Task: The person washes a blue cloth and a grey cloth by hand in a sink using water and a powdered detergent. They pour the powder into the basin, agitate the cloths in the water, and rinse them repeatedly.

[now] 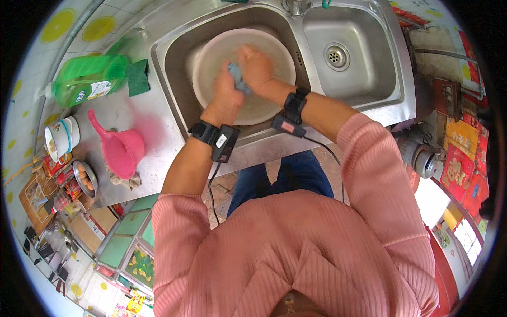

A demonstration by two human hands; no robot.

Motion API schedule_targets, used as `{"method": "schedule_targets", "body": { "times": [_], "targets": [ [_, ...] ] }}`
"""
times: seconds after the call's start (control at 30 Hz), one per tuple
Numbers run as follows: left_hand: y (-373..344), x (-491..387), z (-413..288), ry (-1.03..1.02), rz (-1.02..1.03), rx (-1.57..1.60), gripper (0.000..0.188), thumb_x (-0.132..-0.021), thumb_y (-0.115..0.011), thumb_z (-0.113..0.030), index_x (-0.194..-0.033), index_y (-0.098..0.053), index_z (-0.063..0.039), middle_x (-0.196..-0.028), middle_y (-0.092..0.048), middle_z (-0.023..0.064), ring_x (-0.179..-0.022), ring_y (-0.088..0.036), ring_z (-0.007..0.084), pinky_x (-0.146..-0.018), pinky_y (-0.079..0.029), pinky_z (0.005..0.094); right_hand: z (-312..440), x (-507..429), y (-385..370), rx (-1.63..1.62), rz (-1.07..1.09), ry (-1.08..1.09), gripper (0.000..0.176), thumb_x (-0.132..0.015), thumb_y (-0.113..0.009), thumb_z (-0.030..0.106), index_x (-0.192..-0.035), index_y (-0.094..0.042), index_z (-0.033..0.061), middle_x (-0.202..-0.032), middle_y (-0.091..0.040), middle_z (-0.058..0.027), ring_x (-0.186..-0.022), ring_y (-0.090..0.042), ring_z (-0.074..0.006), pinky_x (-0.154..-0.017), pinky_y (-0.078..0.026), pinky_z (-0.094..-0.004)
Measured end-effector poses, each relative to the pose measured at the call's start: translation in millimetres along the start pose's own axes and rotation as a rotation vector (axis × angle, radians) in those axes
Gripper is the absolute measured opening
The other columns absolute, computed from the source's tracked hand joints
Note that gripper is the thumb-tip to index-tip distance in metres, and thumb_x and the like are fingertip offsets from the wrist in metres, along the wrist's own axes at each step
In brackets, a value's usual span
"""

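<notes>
A round, pale basin [273,104] with cloudy water in it sits in the left bowl of a stainless steel sink. Over the basin, a crumpled light-blue cloth [236,75] is between my two hands. My left hand [228,88] grips the cloth from its left side, the thumb upward. My right hand [255,68] is at the cloth's right side, blurred by motion, its fingers bent; whether it grips the cloth too is hard to tell. Both wrists bear black straps with small cabled boxes.
A pink plastic dipper [123,152], a green scouring pad [137,78] and a green detergent bottle [90,81] lie on the steel counter at left. Beyond them are enamel bowls [59,139] and a metal bowl of eggs [92,180]. The right sink bowl [356,83] has a drain; a faucet [295,7] stands behind.
</notes>
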State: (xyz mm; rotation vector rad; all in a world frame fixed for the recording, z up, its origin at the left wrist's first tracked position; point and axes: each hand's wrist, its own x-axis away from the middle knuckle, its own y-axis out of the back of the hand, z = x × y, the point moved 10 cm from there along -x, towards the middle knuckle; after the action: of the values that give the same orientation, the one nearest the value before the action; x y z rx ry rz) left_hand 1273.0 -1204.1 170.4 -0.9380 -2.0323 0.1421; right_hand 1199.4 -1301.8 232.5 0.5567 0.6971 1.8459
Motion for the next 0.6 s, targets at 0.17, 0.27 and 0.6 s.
{"method": "schedule_targets", "body": {
  "times": [0.17,0.27,0.6],
  "targets": [
    [-22,12,-7,-0.007,0.289,-0.179,0.038,-0.098,-0.053,-0.040,-0.123,-0.053,-0.012,-0.124,-0.057,0.0085,-0.111,-0.057,0.0265,-0.088,-0.050,0.0480,36,19,-4,-0.028,0.122,0.189,0.033,-0.096,-0.051,0.036,-0.093,-0.065,0.0067,-0.094,-0.065,-0.0159,-0.085,-0.063,-0.0410,-0.072,-0.049,-0.0515],
    [3,6,22,0.284,-0.029,0.128,0.036,-0.104,-0.039,-0.039,-0.125,-0.053,-0.014,-0.118,-0.061,0.0061,-0.107,-0.060,0.0242,-0.091,-0.050,0.0478,0,-5,-27,0.222,0.197,0.185,0.033,-0.096,-0.051,0.037,-0.091,-0.067,0.0080,-0.093,-0.066,-0.0167,-0.087,-0.063,-0.0401,-0.075,-0.049,-0.0495],
    [39,-25,19,0.290,0.080,-0.095,0.057,-0.102,-0.042,-0.050,-0.146,-0.032,-0.014,-0.149,-0.031,0.0144,-0.128,-0.043,0.0387,-0.100,-0.043,0.0574,-45,-16,-57,-0.183,0.307,0.079,0.032,-0.093,-0.054,0.038,-0.092,-0.067,0.0086,-0.093,-0.066,-0.0193,-0.090,-0.063,-0.0396,-0.078,-0.050,-0.0483]
  ]
}}
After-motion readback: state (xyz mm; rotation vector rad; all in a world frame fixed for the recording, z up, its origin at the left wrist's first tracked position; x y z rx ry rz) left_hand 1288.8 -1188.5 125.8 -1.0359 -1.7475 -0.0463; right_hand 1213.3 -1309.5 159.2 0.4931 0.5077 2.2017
